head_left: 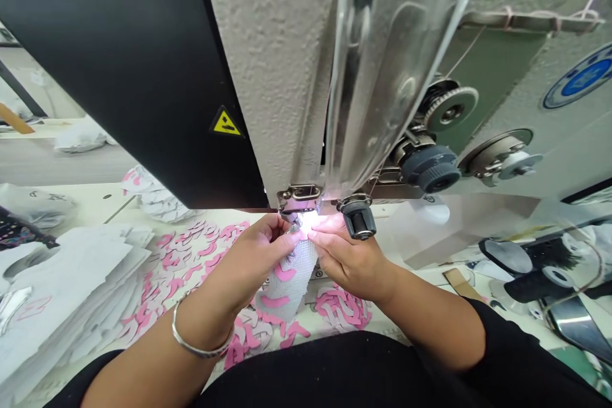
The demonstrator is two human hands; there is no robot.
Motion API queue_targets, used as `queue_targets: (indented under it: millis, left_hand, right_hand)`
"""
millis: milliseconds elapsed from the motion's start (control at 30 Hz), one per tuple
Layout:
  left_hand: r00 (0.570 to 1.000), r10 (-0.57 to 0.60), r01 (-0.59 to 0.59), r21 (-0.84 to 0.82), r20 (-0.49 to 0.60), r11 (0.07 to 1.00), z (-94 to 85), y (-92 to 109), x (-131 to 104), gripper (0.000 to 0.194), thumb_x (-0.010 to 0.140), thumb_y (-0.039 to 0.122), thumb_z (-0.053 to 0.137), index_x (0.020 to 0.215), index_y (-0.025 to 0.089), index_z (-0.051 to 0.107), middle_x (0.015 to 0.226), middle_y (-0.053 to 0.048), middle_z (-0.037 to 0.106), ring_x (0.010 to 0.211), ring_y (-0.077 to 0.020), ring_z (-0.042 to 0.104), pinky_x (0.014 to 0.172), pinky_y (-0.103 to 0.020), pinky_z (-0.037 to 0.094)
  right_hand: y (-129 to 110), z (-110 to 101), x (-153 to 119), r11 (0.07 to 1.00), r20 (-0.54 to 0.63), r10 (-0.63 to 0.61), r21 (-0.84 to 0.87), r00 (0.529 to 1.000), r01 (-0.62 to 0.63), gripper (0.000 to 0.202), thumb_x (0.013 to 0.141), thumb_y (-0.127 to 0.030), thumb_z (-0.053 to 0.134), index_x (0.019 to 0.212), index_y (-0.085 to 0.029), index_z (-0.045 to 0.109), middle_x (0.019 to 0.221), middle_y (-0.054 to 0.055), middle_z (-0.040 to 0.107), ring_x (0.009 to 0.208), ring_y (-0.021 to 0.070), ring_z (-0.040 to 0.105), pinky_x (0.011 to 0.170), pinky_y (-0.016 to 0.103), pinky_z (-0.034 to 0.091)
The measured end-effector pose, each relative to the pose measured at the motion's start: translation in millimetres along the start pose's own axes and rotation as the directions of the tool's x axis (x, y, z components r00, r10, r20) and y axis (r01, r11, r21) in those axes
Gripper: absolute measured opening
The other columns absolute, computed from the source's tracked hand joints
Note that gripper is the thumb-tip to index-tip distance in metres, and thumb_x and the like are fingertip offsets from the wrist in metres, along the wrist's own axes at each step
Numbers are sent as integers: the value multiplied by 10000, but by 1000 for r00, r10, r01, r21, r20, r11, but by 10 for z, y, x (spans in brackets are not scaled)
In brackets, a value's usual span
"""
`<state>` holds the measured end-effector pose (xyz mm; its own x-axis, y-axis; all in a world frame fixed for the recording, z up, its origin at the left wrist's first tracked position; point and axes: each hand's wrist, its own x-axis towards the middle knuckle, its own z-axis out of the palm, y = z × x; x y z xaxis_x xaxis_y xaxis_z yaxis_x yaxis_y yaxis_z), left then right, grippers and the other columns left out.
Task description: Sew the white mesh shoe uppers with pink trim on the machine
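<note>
A white textured fabric piece with curved pink patches hangs below the needle area of a sewing machine. At its upper left edge my left hand pinches the fabric between thumb and fingers, close under the presser area. My right hand is on the upper right edge, its fingers pressed together on the fabric. Both hands nearly meet under a bright lamp glow, which washes out the fingertips. Small pink and white curved pieces lie on the table beneath and beside the hands.
Stacked white cut panels lie at the left, with a smaller stack behind. At the right are a black thread spool, a phone and a tan strip. The machine head and its black cover hang over the hands.
</note>
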<state>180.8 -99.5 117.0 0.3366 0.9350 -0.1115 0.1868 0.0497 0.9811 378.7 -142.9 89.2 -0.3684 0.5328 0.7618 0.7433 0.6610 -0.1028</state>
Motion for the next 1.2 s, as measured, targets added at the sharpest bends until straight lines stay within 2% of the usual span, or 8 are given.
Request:
queue_targets:
  millis: [167, 367, 467, 600, 767, 1000, 1200]
  left_hand:
    - [999, -34, 33, -114, -8, 993, 48, 19, 38, 205, 790, 349, 713, 884, 186, 631, 725, 32, 579, 612, -95, 514, 532, -209, 407]
    - [994, -27, 54, -247, 109, 967, 59, 33, 137, 142, 751, 250, 714, 707, 147, 625, 551, 40, 532, 470, -70, 475, 438, -181, 345]
    - [991, 10, 31, -301, 135, 953, 48, 7, 146, 155, 749, 249, 740, 708, 143, 636, 561, 36, 556, 474, -63, 490, 446, -167, 365]
    - [993, 43, -1, -353, 113, 936, 52, -25, 135, 157, 729, 251, 773, 746, 147, 657, 612, 27, 605, 507, -69, 529, 480, -167, 415]
    - [990, 17, 31, -333, 139, 942, 86, 20, 122, 123, 674, 188, 764, 710, 135, 660, 568, 32, 582, 472, -58, 490, 441, -152, 373]
    - [999, -1, 14, -256, 51, 966, 120, 62, 106, 145, 697, 255, 714, 669, 137, 634, 541, 29, 564, 458, -61, 467, 423, -159, 342]
    - [999, -29, 35, -241, 28, 970, 112, 37, 116, 153, 694, 286, 708, 693, 145, 649, 545, 25, 566, 465, -73, 471, 443, -178, 357]
  right_hand:
    - [-2, 18, -19, 999, -66, -13, -35, 998, 11, 160, 901, -164, 582, 1003, -199, 700, 924, 77, 704, 940, 235, 656, 855, 429, 530]
    - [0, 13, -9, 999, -31, -21, -42, 999, 19, 220, 904, -182, 589, 1093, -193, 702, 915, 91, 693, 982, 267, 648, 853, 465, 527]
    - [-11, 16, -8, 999, -22, -5, -52, 1000, 4, 250, 896, -157, 589, 1122, -184, 692, 950, 98, 692, 995, 264, 646, 870, 465, 526]
    - [-20, 25, -13, 999, -26, 0, -49, 1000, -1, 270, 889, -146, 579, 1139, -182, 675, 985, 96, 686, 1004, 259, 641, 883, 460, 530]
    - [-10, 51, -33, 999, -23, -1, -42, 1000, 0, 283, 880, -134, 579, 1146, -175, 666, 1005, 113, 669, 1020, 275, 630, 880, 477, 530]
    - [-26, 69, -30, 1000, -37, 11, -26, 999, -12, 297, 894, -143, 566, 1179, -167, 649, 1011, 127, 650, 994, 282, 628, 827, 475, 540]
    - [-18, 76, -26, 1000, -32, 21, 5, 999, -21, 301, 906, -150, 559, 1196, -183, 629, 1020, 109, 641, 1007, 260, 621, 873, 462, 538]
